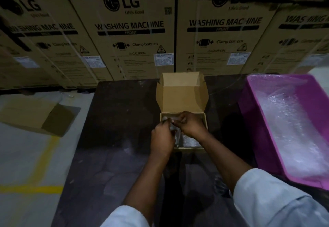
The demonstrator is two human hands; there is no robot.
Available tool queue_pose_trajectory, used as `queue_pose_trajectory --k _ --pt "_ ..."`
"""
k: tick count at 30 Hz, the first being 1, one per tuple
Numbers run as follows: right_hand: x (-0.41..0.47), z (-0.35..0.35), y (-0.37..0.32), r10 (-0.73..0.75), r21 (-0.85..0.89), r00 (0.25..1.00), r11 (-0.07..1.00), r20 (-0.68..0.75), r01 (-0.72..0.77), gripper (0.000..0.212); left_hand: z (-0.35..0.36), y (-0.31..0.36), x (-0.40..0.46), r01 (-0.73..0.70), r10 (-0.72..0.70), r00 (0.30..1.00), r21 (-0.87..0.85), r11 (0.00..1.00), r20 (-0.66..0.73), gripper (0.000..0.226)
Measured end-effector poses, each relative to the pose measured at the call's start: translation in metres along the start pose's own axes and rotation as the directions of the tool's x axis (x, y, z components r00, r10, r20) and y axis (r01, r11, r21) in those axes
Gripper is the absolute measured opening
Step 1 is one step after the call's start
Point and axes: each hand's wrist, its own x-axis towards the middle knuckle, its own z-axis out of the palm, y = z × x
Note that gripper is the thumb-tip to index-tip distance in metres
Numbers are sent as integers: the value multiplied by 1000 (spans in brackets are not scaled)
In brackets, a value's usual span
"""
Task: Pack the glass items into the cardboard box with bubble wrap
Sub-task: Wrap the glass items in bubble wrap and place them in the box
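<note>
A small cardboard box (181, 95) stands on the dark table with its lid flap raised at the back. Bubble wrap (191, 142) lies inside its near right part. Over the box, my left hand (162, 139) and my right hand (191, 124) meet. Both pinch a clear bubble-wrapped item (171, 120) between their fingertips, just above the box's left half. What the wrap holds is too dim to make out.
A pink plastic crate (258, 120) full of bubble wrap (292, 120) stands at the right of the dark table (115, 120). A flat cardboard piece (35, 118) lies on the floor at the left. Large washing machine cartons (131, 30) wall off the back.
</note>
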Motion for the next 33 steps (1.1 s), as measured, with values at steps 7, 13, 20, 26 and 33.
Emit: queue_pose_trajectory --k 7,13,20,26,33 --pt "-12 -3 10 -203 -283 979 939 0 194 38 10 -3 -4 5 -9 999 130 992 36 37" --pt "-13 2 30 -238 -492 945 809 224 321 44 13 -7 -4 -78 48 989 223 972 138 27" --pt "-17 7 32 -270 -539 937 766 223 349 50 10 -1 -4 -129 48 968 329 935 245 41" --pt "-19 4 34 -304 -572 930 734 205 366 48 9 1 -9 -128 57 973 317 940 223 43" --pt "-47 -37 31 -469 -404 883 812 -23 421 36 -7 8 -14 -200 205 978 126 972 -28 30"
